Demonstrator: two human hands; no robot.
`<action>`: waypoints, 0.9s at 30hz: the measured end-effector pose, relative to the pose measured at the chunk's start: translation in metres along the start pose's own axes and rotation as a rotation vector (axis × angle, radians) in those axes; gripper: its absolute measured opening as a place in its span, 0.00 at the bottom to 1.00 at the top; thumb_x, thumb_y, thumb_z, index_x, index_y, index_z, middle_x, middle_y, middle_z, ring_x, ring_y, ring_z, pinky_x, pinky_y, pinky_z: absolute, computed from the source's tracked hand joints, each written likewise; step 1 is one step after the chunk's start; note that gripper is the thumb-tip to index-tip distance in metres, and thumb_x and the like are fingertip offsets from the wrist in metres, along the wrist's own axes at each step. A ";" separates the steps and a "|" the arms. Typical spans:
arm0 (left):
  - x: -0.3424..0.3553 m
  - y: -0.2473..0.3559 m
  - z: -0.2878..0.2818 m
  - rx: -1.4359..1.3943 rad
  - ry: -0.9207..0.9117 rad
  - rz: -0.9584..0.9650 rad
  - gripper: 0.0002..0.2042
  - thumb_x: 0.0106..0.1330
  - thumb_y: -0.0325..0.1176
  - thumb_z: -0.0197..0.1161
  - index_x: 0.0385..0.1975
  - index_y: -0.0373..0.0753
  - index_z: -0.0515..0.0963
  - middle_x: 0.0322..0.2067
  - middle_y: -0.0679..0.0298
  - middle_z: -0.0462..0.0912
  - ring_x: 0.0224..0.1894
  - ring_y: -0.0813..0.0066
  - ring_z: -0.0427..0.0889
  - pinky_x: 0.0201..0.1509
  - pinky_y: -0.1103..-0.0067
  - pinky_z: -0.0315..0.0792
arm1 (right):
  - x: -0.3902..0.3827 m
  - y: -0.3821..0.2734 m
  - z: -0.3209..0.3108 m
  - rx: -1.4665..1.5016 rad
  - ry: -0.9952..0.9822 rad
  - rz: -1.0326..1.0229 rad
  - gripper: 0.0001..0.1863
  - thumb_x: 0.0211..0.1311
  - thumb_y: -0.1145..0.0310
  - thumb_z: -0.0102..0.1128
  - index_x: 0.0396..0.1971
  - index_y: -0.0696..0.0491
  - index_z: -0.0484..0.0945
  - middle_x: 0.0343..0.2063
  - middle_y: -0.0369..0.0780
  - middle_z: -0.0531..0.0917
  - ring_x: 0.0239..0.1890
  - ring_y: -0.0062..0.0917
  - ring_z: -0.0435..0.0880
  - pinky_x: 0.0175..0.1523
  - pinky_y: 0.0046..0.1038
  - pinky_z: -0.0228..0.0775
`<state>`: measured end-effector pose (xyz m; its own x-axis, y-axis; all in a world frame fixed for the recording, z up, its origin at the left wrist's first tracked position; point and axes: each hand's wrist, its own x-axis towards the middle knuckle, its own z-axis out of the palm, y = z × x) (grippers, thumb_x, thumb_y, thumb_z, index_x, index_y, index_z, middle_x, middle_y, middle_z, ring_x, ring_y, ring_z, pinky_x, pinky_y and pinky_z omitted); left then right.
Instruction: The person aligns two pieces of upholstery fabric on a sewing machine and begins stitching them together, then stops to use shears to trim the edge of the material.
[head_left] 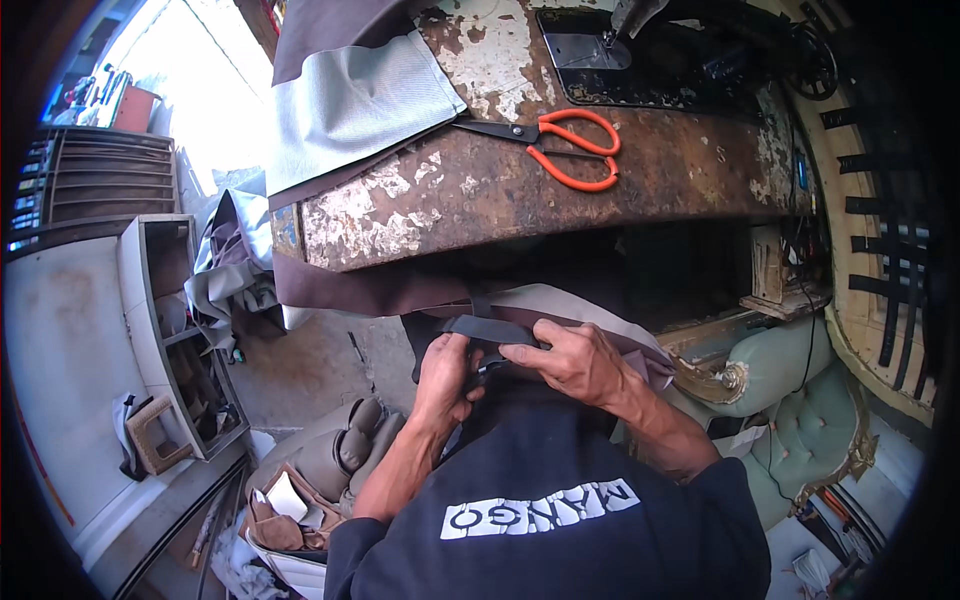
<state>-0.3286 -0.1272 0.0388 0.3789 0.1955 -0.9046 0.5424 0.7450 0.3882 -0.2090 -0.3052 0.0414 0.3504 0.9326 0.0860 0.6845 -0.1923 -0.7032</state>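
My left hand (pixel 447 380) is closed on a dark grey strap (pixel 488 328) low in front of my body, just below the bench's front edge. My right hand (pixel 568 355) grips the same strap to the right, thumb and fingers pressed together; a small dark shiny item between my hands is too hidden to name. Behind them hangs brown sheet material (pixel 365 287) with a pale backing. On the worn, rusty bench (pixel 380 215) above, orange-handled scissors (pixel 572 177) lie beside a brown sheet (pixel 360 110) folded to show its pale side.
A sewing machine (pixel 590 55) stands at the bench's back right. Shelving (pixel 180 350) and piled fabric (pixel 230 260) are at left, grey cushions (pixel 350 440) below. A green tufted chair (pixel 800 430) and a strap-webbed frame (pixel 870 250) flank the right side.
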 end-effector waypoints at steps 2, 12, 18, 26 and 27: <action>0.003 0.000 -0.006 0.005 -0.021 0.016 0.14 0.77 0.46 0.56 0.33 0.42 0.73 0.21 0.73 0.68 0.15 0.84 0.65 0.11 0.84 0.58 | 0.000 0.002 -0.001 -0.006 0.010 -0.007 0.17 0.61 0.73 0.65 0.50 0.45 0.87 0.29 0.41 0.74 0.22 0.37 0.83 0.26 0.38 0.77; 0.001 -0.010 0.004 0.181 -0.052 0.053 0.12 0.77 0.42 0.54 0.34 0.42 0.76 0.19 0.73 0.70 0.15 0.83 0.65 0.13 0.81 0.55 | 0.002 -0.004 0.002 -0.017 -0.118 -0.060 0.19 0.59 0.73 0.64 0.50 0.42 0.86 0.28 0.40 0.73 0.22 0.34 0.82 0.25 0.36 0.74; 0.002 -0.002 0.004 0.134 -0.075 -0.035 0.13 0.77 0.42 0.53 0.38 0.40 0.77 0.22 0.70 0.74 0.16 0.81 0.67 0.14 0.79 0.55 | 0.001 0.013 0.001 0.129 -0.007 -0.068 0.21 0.56 0.75 0.68 0.50 0.41 0.87 0.26 0.37 0.72 0.20 0.32 0.79 0.24 0.35 0.71; -0.007 -0.002 0.015 0.091 -0.017 -0.024 0.12 0.76 0.43 0.53 0.33 0.44 0.76 0.21 0.75 0.70 0.19 0.85 0.65 0.18 0.81 0.55 | 0.003 0.008 -0.006 0.122 -0.089 -0.101 0.20 0.58 0.76 0.66 0.49 0.41 0.87 0.27 0.39 0.73 0.22 0.35 0.81 0.25 0.37 0.73; -0.006 -0.002 0.011 0.051 -0.038 -0.021 0.12 0.76 0.43 0.53 0.32 0.45 0.76 0.21 0.75 0.69 0.19 0.85 0.64 0.19 0.81 0.54 | 0.004 0.008 -0.008 0.100 -0.084 -0.092 0.20 0.58 0.76 0.66 0.49 0.41 0.86 0.27 0.39 0.73 0.22 0.35 0.81 0.26 0.37 0.73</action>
<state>-0.3239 -0.1366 0.0454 0.3946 0.1554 -0.9056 0.5876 0.7151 0.3788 -0.1970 -0.3058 0.0415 0.2322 0.9678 0.0969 0.6423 -0.0778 -0.7625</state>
